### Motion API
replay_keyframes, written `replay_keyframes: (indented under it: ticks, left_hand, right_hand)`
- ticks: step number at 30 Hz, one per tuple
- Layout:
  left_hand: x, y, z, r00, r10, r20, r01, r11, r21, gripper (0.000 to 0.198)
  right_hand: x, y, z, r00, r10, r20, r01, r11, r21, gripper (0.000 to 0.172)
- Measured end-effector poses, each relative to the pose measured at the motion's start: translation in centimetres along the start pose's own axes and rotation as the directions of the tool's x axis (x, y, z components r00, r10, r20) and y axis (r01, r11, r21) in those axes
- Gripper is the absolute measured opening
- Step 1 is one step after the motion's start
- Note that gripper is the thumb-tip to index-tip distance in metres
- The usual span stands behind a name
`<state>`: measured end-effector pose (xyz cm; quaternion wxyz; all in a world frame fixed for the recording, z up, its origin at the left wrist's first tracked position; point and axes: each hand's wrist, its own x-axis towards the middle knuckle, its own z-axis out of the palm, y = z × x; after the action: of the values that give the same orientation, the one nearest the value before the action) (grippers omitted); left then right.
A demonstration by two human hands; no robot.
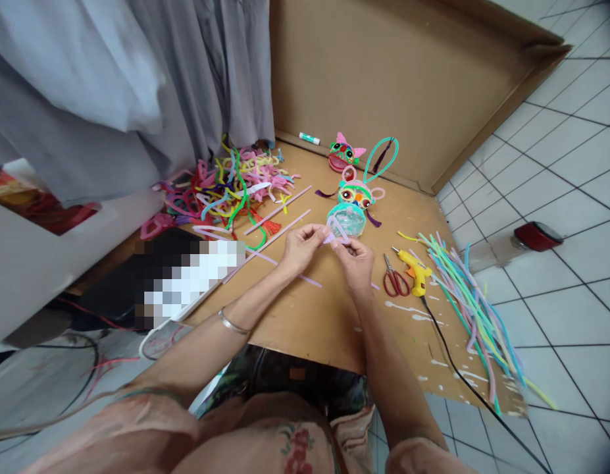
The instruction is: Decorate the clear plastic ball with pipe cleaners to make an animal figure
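My left hand (301,245) and my right hand (356,260) meet over a cardboard sheet (309,316), both pinching a pale lilac pipe cleaner (337,232) bent into a loop between the fingertips. Just beyond the hands lies a turquoise pipe-cleaner figure (351,209) with orange eyes, pink ears and a tall teal loop. A second, pink and red figure (344,153) lies farther back. My left wrist carries a thin metal bangle.
A heap of coloured pipe cleaners (230,187) lies back left, a bundle of long straight ones (475,309) at the right. Red scissors (395,280) and a yellow glue gun (416,271) with a black cord sit right of my hands. A glue stick (309,138) lies near the cardboard wall.
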<state>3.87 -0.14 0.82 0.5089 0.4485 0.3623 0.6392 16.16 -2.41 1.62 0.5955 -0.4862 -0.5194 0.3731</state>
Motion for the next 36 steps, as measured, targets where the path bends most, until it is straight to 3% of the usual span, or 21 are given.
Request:
replay_keyframes:
  ticks: [3, 14, 24, 31, 36]
  left_hand:
    - [-0.05, -0.07, -0.03, 1.000, 0.026, 0.016, -0.027, 0.999, 0.019, 0.056]
    - [-0.35, 0.06, 0.21, 0.999, 0.053, -0.005, -0.053, 0.998, 0.017, 0.056]
    - [-0.51, 0.19, 0.11, 0.995, -0.001, 0.100, 0.000, 1.000, 0.014, 0.052]
    - [-0.48, 0.08, -0.07, 0.997, 0.058, 0.060, -0.061, 0.997, 0.049, 0.052]
    - [-0.40, 0.25, -0.01, 0.993, -0.003, 0.120, -0.002, 0.999, 0.040, 0.053]
  right_hand:
    - [-0.02, -0.02, 0.09, 0.998, 0.061, 0.004, -0.061, 0.997, 0.045, 0.025]
    - [-0.22, -0.10, 0.45, 0.994, 0.103, -0.021, -0.101, 0.990, 0.098, 0.023]
    - [-0.42, -0.79, 0.48, 0.999, 0.009, -0.047, -0.007, 1.000, 0.029, 0.025]
    - [-0.34, -0.63, 0.40, 0.999, 0.035, 0.000, -0.035, 0.999, 0.012, 0.026]
    - [-0.31, -0.47, 0.27, 0.999, -0.001, -0.037, 0.000, 0.999, -0.045, 0.026]
